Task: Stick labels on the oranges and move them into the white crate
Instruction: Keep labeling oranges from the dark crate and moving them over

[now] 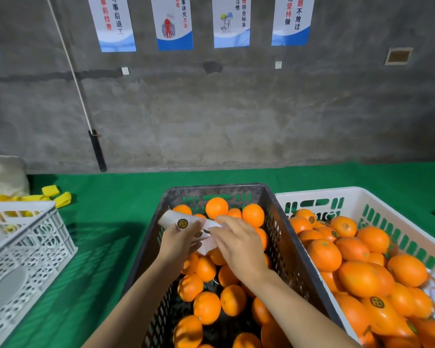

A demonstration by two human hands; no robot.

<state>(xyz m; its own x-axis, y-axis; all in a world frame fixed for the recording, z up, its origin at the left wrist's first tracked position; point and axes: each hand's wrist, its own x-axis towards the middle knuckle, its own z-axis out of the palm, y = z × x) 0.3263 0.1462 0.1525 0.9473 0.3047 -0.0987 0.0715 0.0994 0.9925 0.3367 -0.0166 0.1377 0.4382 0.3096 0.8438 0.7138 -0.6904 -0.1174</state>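
Okay, my left hand (178, 241) grips the label strip (176, 221) above the dark crate (219, 189) of oranges (216, 208). My right hand (239, 243) pinches that same strip.

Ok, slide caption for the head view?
Left hand holds the label strip, right hand touches it, above the dark crate.

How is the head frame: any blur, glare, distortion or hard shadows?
Head view: mostly sharp, left hand and right hand slightly soft; wide-angle lens tilts the posters outward; dark crate throws a soft shadow left onto the green cloth; no glare on the oranges; label sheet not blown out.
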